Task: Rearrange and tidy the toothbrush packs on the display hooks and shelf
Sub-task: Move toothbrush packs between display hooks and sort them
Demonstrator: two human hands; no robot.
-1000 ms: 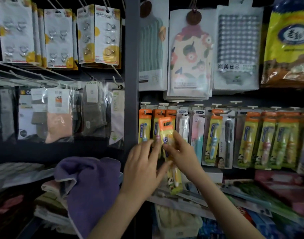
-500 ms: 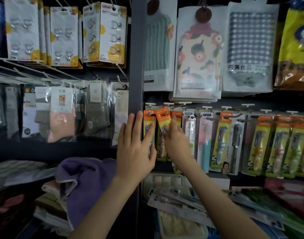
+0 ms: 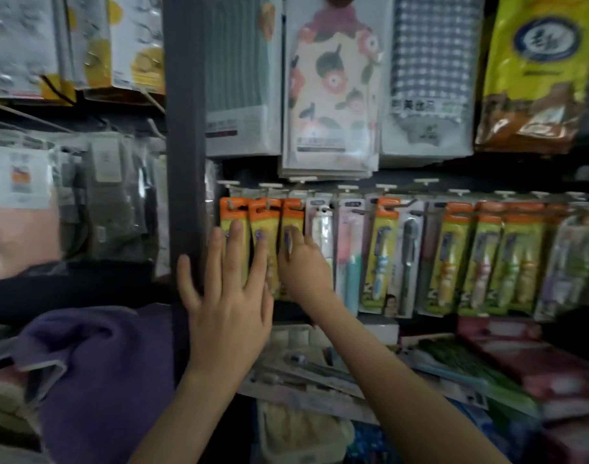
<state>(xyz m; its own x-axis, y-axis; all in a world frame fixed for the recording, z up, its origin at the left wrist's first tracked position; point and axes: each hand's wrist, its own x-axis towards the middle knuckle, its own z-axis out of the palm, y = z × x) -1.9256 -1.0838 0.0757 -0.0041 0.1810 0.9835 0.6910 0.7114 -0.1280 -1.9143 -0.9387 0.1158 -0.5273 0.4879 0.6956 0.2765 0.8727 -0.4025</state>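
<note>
On the leftmost hooks point(image 3: 232, 204), toothbrush packs point(image 3: 258, 216) under flat, spread left hand point(image 3: 229, 306); third pack point(image 3: 293, 213) in pinch of right hand point(image 3: 303, 266).

Orange-topped yellow toothbrush packs point(image 3: 264, 236), purple towel point(image 3: 99, 363), checked cloth point(image 3: 430, 55).

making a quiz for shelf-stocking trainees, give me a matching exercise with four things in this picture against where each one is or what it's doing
Things:
1. left hand
2. right hand
3. purple towel
4. yellow bag

Places or states:
A. hanging at top right
B. lying at lower left
C. fingers spread flat against the two leftmost orange-topped toothbrush packs
D. holding the third orange-topped toothbrush pack

Pairs: 1-C, 2-D, 3-B, 4-A
</note>
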